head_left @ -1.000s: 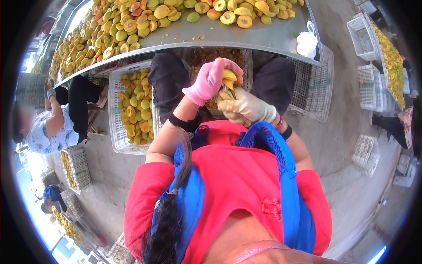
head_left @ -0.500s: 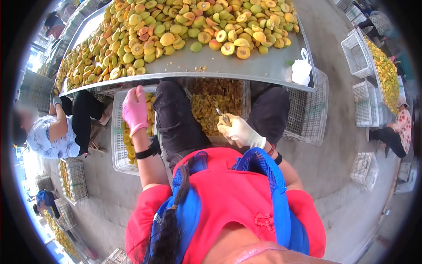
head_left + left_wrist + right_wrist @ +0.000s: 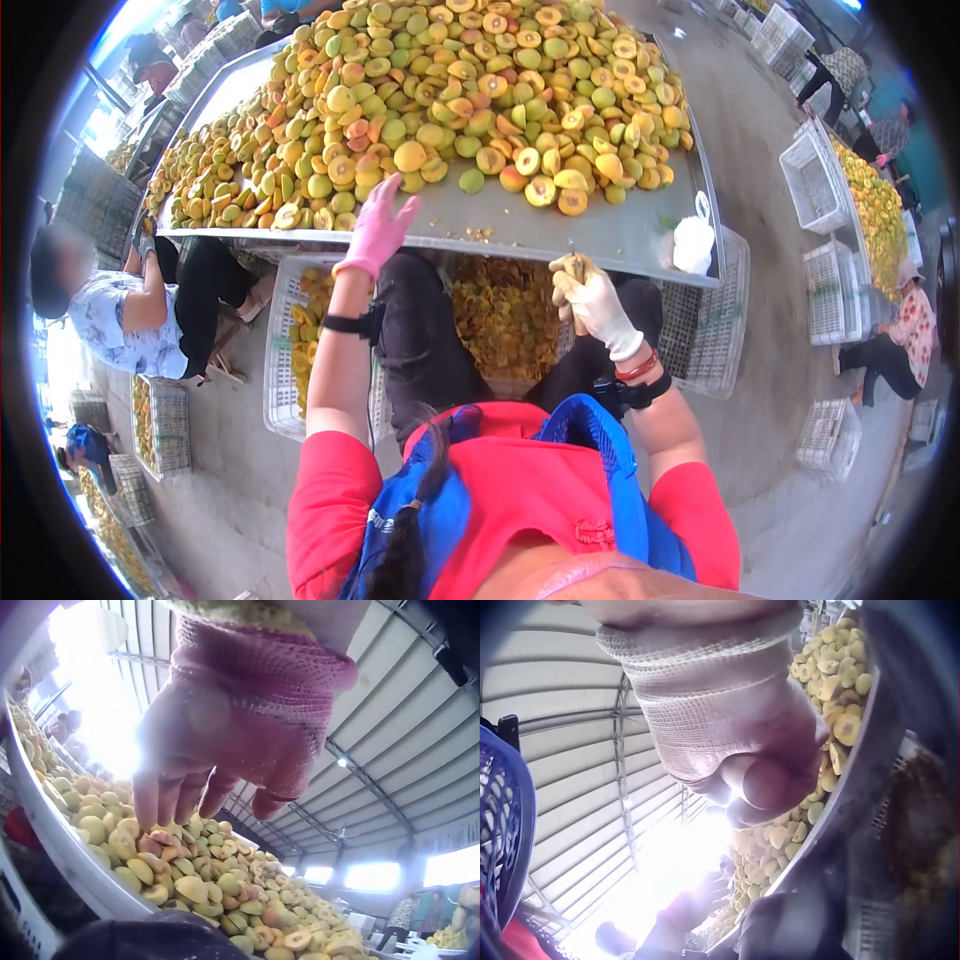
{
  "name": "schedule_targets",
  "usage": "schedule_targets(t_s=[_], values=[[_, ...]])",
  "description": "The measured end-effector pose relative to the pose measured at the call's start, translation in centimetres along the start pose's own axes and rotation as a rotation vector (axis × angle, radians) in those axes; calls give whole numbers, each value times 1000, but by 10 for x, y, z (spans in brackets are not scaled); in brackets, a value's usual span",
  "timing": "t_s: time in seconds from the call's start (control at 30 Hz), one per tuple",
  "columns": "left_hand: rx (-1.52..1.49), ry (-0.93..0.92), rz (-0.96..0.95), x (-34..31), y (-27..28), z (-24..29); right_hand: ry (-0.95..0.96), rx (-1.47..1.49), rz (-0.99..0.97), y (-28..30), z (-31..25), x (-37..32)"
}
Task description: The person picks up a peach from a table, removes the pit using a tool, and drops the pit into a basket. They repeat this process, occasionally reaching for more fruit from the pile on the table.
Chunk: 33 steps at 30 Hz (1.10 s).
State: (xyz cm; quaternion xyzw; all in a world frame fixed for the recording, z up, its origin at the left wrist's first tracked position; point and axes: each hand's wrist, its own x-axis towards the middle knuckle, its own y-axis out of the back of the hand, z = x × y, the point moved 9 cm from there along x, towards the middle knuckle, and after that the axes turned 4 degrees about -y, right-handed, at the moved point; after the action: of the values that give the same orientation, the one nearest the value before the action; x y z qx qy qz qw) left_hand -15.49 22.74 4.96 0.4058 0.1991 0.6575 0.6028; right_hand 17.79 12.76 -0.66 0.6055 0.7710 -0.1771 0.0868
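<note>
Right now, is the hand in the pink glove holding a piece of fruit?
No, the pink-gloved left hand has its fingers spread near the fruit pile, with nothing gripped in them.

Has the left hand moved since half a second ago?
Yes: in the head view, the left hand went from over the crate to across the table edge, towards the fruit.

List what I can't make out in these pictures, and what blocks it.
Tool, head view: mostly hidden by the right hand's gloved fingers; its tip is too small to identify.
White bag's contents, head view: hidden by the bag.
Far end of the fruit pile, head view: cut off by the top edge.
Roof's far end, right wrist view: washed out by glare.
</note>
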Motion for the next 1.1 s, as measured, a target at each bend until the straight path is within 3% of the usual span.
schedule_targets(t_s=[0.3, 0.57, 0.63, 0.7, 0.77, 1.1], values=[[179, -116, -170, 176, -81, 23, 156, 124, 146, 24, -48, 104], [548, -78, -341, 314, -143, -1, 63, 150, 142, 35, -33, 185], [567, -75, -307, 333, -147, -2, 32, 204, 112, 38, -28, 195], [535, -63, -240, 347, -151, -6, 2, 198, 155, 40, -30, 198], [562, -34, -314, 350, -164, -13, -28, 156, 159, 35, -39, 191], [393, -56, -400, 296, -188, -1, 292, -3, 140, 27, -47, 197]])
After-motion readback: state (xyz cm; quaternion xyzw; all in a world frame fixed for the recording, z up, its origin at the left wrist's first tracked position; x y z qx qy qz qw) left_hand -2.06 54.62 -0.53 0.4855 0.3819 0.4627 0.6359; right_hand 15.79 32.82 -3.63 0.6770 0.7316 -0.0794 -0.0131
